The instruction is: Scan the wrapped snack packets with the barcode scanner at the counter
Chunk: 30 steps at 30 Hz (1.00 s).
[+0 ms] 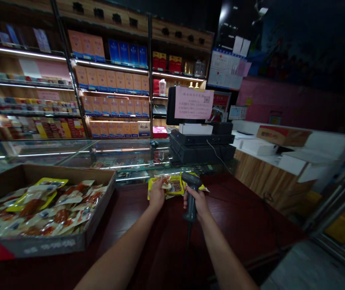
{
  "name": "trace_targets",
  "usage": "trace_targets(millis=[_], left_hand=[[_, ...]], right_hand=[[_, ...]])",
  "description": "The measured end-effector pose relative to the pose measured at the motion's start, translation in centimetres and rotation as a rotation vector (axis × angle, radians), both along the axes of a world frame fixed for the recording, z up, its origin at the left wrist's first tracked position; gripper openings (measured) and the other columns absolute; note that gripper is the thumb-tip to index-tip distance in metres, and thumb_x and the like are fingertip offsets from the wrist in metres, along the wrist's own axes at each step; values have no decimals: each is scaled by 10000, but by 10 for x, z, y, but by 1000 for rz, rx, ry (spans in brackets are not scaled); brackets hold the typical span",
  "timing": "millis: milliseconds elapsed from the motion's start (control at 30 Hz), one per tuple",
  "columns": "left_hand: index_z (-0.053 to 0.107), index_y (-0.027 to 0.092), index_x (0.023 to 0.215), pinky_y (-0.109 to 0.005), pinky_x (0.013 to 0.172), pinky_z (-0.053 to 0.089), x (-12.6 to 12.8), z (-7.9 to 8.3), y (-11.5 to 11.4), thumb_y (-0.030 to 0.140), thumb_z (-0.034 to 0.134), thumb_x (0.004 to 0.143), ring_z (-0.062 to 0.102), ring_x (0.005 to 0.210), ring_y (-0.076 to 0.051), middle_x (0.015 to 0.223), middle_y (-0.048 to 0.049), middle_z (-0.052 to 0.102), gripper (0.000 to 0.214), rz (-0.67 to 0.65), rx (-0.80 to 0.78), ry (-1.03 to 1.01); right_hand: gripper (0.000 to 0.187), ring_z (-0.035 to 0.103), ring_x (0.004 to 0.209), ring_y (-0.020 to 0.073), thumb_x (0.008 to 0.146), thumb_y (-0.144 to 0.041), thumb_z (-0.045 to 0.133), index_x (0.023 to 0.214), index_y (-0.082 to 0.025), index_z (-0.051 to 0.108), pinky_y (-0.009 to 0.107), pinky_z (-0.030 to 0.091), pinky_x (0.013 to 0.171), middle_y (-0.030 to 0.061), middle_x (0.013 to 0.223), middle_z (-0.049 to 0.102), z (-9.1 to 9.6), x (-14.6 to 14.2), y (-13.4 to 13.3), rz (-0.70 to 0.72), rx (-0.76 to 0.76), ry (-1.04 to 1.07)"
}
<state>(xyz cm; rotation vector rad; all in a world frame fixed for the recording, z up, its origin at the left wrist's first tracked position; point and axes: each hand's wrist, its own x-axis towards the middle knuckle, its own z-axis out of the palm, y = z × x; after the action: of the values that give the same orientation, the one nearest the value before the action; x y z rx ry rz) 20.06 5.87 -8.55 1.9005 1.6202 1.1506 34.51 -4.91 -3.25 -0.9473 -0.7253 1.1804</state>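
Note:
My right hand (201, 204) is wrapped round the handle of a dark grey barcode scanner (192, 180), its head pointing over yellow-edged snack packets (177, 186) near the counter's far edge. My left hand (157, 194) has its fingers closed on a small clear snack packet (165, 181) with reddish-brown food, at the left of the yellow packets. More yellow packaging lies partly hidden behind the scanner. A cable hangs down from the scanner's handle.
An open cardboard box (100, 209) of vacuum-packed food stands at left on the dark red counter (239, 225). Beyond is a glass display case (124, 161). A cash register monitor (170, 106) bears a pink notice. A cable runs along the right side. Boxed goods fill the shelves behind.

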Motion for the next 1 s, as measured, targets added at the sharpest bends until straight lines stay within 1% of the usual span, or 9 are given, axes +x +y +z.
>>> trace_targets(millis=[100,200,367,533,633,700,767,900,1000], left_hand=[[472,278,1335,-599,1059,213,19,0,-7,69,416,770,227,1381,-296,1491,-88,317,605,44,-59,288],[432,278,1363,-668,1013,203,28,1,-7,95,402,784,150,1398,-334,1535,-117,188,608,69,-90,387],[453,307,1337,-648,1020,214,24,6,-4,130,405,802,166,1399,-307,1536,-106,187,566,99,-117,383],[493,256,1299,-645,1028,213,-5,18,-16,142,402,810,239,1379,-297,1513,-134,232,510,152,-111,265],[501,170,1290,-527,1060,285,-41,27,-21,167,456,787,303,1350,-304,1499,-170,241,505,151,-48,189],[519,120,1266,-415,1083,301,-72,36,-20,139,473,757,318,1344,-287,1475,-178,285,511,147,41,162],[543,120,1233,-359,1098,287,-108,50,-17,124,474,740,324,1342,-269,1438,-158,353,497,170,143,167],[546,147,1200,-365,1086,300,-199,86,-6,205,490,757,388,1296,-258,1342,-138,473,450,306,242,298],[518,73,1185,-398,1011,370,-277,107,1,250,542,726,480,1205,-308,1231,-215,547,492,456,90,424]], right_hand=[[353,499,300,94,572,-430,751,648,-146,556,189,419,295,-30,433,584,-1,9,-5,-5,7,-12],[368,501,305,100,555,-442,754,673,-140,579,203,435,299,-25,439,592,0,13,-8,-23,-5,-11],[389,492,304,106,531,-470,747,648,-144,571,216,441,298,-24,412,573,4,5,-11,-2,-23,-15],[397,494,310,106,528,-469,748,673,-144,572,214,435,305,-25,417,574,-2,-21,-8,88,-27,-20],[403,491,303,104,542,-471,745,699,-139,580,214,432,306,-23,422,580,-8,-45,-2,172,-46,-20],[396,496,306,105,560,-467,740,718,-139,584,212,430,310,-24,428,582,-11,-64,4,229,-52,-15],[392,502,314,108,579,-463,737,743,-141,586,210,428,312,-25,432,583,-13,-83,9,284,-43,-20],[411,512,330,112,604,-463,732,816,-146,580,210,435,319,-28,455,595,-17,-115,20,397,-5,-47],[432,515,339,109,611,-465,734,853,-141,581,207,437,326,-29,472,598,-25,-130,26,446,13,-37]])
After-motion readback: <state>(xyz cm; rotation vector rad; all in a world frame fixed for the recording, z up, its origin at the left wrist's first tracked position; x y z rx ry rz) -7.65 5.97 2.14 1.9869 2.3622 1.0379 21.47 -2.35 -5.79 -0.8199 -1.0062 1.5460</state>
